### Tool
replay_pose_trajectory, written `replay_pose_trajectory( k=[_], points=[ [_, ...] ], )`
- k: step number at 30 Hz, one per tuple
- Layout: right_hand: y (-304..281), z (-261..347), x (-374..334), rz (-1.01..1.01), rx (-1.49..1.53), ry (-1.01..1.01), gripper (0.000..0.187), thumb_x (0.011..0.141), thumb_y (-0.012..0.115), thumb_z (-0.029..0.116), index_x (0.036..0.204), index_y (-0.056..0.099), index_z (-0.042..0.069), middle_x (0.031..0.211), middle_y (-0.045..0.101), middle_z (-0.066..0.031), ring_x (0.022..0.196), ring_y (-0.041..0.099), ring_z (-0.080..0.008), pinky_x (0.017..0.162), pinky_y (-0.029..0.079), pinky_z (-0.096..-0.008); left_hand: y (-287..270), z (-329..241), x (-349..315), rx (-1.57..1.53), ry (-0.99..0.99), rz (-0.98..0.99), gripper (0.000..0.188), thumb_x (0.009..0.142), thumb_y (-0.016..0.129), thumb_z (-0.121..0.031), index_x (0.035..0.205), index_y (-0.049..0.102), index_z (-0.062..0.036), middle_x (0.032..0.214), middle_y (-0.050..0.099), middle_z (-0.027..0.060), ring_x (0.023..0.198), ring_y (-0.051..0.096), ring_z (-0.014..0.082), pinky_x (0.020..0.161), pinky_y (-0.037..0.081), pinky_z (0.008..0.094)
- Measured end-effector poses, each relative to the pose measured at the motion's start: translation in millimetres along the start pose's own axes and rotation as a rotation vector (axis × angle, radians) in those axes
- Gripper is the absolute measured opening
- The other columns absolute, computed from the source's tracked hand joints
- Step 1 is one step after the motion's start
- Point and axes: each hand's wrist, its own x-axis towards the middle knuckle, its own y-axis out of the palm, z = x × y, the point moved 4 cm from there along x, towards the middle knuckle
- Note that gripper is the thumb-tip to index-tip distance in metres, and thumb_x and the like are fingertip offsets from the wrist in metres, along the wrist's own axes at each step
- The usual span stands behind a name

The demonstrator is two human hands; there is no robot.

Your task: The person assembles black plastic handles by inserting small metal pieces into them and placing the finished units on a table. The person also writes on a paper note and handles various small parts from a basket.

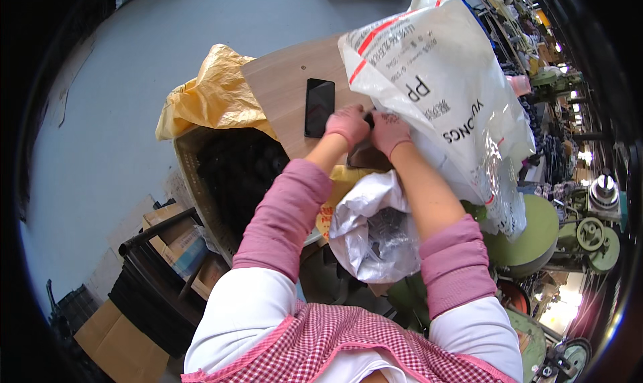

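My left hand [348, 124] and my right hand [389, 131], both in pink gloves, meet over the near part of a wooden board [288, 75]. Their fingers are closed around a small black piece [368, 119], mostly hidden between them. A dark flat object [367, 158] lies on the board just below my hands. Left of my left hand rests a black smartphone [320, 108]. A large white plastic sack [435, 81] with red stripes lies against my right hand. Below my wrists, between my forearms, an opened white bag [375, 229] has dark contents.
On the left stands a crate [189, 175] of dark pieces, with a yellow sack [211, 95] over its far edge. Cardboard [120, 343] and black rolls lie at lower left. Green machinery [529, 235] with handwheels stands close on the right.
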Motion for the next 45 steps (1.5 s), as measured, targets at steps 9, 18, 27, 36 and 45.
replay_pose_trajectory(
  k=[9,18,27,36,45],
  points=[
    [-217.2,55.5,-154.4,-0.557,1.260,-0.269,0.011,0.092,0.068,0.007,0.101,0.067,0.000,0.088,0.066,-0.0004,0.080,0.058,-0.0060,0.071,0.047,-0.0224,-129.9,39.0,-183.9,-1.501,0.074,-0.274,0.040,0.085,0.068,0.002,0.121,0.050,0.0085,0.106,0.064,0.0151,0.097,0.066,0.0209,0.088,0.055,0.0330],
    [-174.0,123.4,-328.8,-0.389,1.970,0.243,0.030,0.103,0.053,0.032,0.116,0.061,0.006,0.070,0.047,0.0057,0.056,0.047,-0.0054,0.044,0.041,-0.0233,-140.9,-49.9,-367.0,-1.569,0.388,-0.262,0.029,0.091,0.064,-0.007,0.119,0.061,-0.0012,0.114,0.066,0.0076,0.102,0.063,0.0169,0.090,0.051,0.0313],
    [-104.2,214.4,-521.9,0.408,2.299,0.034,0.023,0.092,0.058,0.030,0.086,0.059,0.007,0.067,0.057,-0.0062,0.052,0.052,-0.0173,0.045,0.037,-0.0308,-82.6,-70.1,-549.3,-1.585,0.373,-0.082,0.033,0.101,0.053,-0.025,0.126,0.056,-0.0041,0.116,0.062,0.0057,0.107,0.058,0.0161,0.094,0.045,0.0324],
    [-102.3,236.8,-642.2,0.457,2.350,-0.045,0.038,0.096,0.056,0.036,0.104,0.064,-0.001,0.083,0.065,-0.0125,0.069,0.065,-0.0224,0.056,0.054,-0.0354,-68.4,-83.3,-679.6,-1.515,0.337,0.064,0.037,0.098,0.055,-0.029,0.125,0.056,-0.0033,0.112,0.065,0.0073,0.101,0.062,0.0176,0.091,0.049,0.0331],
    [-110.8,239.7,-729.7,0.314,2.056,0.119,0.033,0.098,0.054,0.041,0.093,0.060,0.010,0.068,0.056,-0.0025,0.058,0.053,-0.0133,0.046,0.040,-0.0262,-31.7,-97.3,-726.6,-1.511,0.195,0.279,0.040,0.097,0.056,-0.033,0.123,0.057,-0.0024,0.108,0.065,0.0103,0.098,0.064,0.0233,0.088,0.051,0.0375]
  ],
)
